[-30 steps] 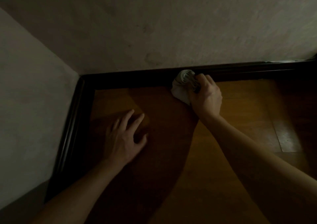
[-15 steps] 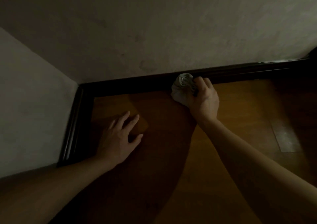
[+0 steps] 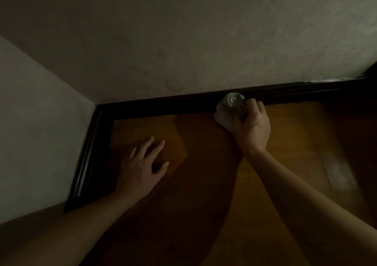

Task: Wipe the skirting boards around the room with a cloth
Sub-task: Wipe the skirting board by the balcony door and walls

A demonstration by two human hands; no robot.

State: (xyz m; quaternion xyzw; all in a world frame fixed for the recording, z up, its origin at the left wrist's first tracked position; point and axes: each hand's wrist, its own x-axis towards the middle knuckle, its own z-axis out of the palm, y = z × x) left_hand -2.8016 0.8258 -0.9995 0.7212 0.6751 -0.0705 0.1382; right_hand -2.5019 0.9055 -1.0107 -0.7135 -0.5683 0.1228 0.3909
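The right hand is closed in a fist round a bunched pale cloth. The wad sticks out past the knuckles and is pressed against the dark skirting board at the foot of the far wall, well to the right of the corner. The cloth's lower fold touches or nearly touches the wooden floor; the dim light leaves that unclear.

The left hand lies flat on the floor with its fingers spread and holds nothing. It is nearer the corner than the right hand and seems to be propping up the body.

The board's long axis runs left to right along the far wall, rising slightly to the right in view, and a second run leads from the corner towards the person along the side wall. The next stroke probably has to follow that axis. Unwiped-looking board lies on both sides of the cloth, towards the corner and away from it. The right hand already holds the cloth against the board, so it is the one placed to slide it. The side run lies closer to the left hand, which has no cloth.
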